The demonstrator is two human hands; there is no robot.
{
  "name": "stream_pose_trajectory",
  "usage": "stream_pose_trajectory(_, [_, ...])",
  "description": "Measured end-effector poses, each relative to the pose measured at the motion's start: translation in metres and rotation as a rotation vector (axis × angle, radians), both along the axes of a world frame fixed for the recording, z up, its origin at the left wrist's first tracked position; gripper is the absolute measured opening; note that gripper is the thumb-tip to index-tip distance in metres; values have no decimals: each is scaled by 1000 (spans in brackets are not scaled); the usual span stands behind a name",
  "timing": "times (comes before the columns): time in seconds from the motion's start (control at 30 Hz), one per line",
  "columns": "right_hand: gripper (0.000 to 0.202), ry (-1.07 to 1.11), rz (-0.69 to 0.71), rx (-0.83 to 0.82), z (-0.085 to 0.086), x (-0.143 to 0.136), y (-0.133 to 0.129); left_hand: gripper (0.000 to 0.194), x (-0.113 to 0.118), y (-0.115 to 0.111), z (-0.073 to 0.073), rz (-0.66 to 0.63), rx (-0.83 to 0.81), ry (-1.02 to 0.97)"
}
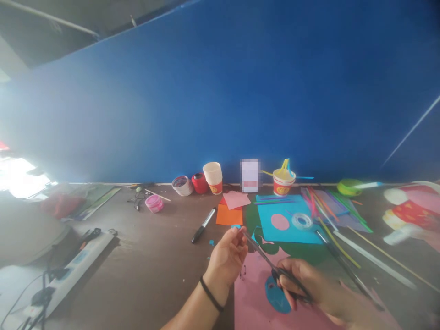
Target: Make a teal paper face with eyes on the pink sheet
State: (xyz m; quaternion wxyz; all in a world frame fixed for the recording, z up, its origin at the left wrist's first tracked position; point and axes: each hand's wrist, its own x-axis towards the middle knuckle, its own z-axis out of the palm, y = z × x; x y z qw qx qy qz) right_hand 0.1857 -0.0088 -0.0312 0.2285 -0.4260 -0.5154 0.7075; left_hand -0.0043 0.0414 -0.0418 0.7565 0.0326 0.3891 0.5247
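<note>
Scissors (261, 253) with black handles are in my right hand (299, 279), its fingers wrapped round the handles. Their blades point up and left and reach the fingertips of my left hand (227, 254). A small blue piece of paper (235, 226) shows at those fingertips, pinched between thumb and fingers; most of it is hidden. Under my right hand, a blue paper circle (275, 300) lies on a large pink sheet (250, 302). Left of my left hand are tiny blue paper scraps (211, 242) and a black marker (203, 225).
Behind my hands lie orange paper (228, 216), a blue sheet (264, 213) bearing a pink circle (280, 222) and a tape roll (302, 221). Paper cups (212, 176) stand by the blue wall. Pipe cleaners and sticks spread rightward; a power strip (79, 266) sits left.
</note>
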Motion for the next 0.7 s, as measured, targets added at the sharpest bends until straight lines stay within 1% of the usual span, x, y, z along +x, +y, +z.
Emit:
stream_pose_trajectory(0.13, [49,-9,-8,23,-12,-2,1,9,4,-2,3,1,-24,-11])
stream_pose_trajectory(0.27, [51,-11,-28,6,-20,-2,2,4,8,-5,8,5,-89,-20])
stream_pose_trajectory(0.37, [50,-12,-37,22,-20,-2,3,2,9,-6,12,12,-97,-33])
stream_pose_trajectory(0.47, [49,-20,-43,25,-20,-1,3,3,9,-6,13,-16,-92,-44])
stream_pose_trajectory(0.53, [49,-24,-44,12,-19,-2,3,3,9,-6,13,-30,-109,-43])
stream_pose_trajectory(0.7, [51,-30,-56,8,-20,-3,2,3,8,-6,11,-21,-110,-58])
